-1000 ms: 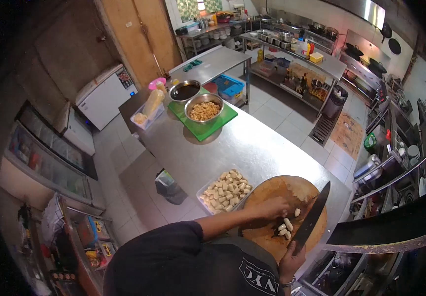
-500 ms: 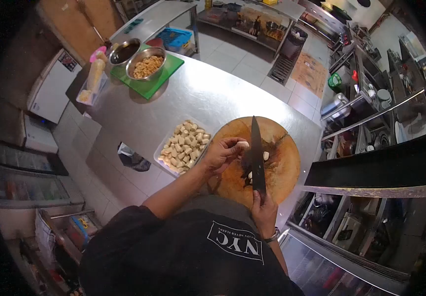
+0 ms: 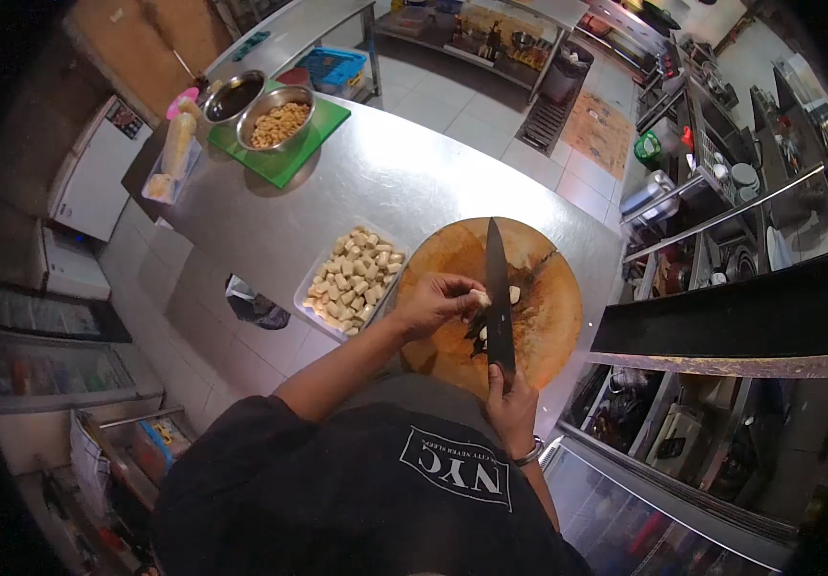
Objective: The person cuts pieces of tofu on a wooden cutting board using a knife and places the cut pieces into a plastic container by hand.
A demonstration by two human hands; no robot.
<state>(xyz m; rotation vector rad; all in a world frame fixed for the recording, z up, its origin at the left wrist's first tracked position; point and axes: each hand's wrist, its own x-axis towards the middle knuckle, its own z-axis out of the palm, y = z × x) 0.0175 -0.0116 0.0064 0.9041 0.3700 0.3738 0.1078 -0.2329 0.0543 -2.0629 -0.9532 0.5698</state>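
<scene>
Your left hand (image 3: 430, 305) pinches a small, pale, off-white piece (image 3: 479, 298) above the round board (image 3: 553, 331), near its centre. Your right hand (image 3: 513, 403) grips the dark, broad knife (image 3: 498, 322), tip towards twelve o'clock; cream, stubby chunks (image 3: 352, 278) fill the tub at nine.

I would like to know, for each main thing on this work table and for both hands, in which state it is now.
Left hand: pinching a pale piece
Right hand: closed on the knife
Knife: unsheathed, above the round board
Round board: stained
Plastic container: uncovered, heaped with cut pieces
Front bowl: uncovered, holding brown bits
Rear bowl: uncovered, dark contents
</scene>
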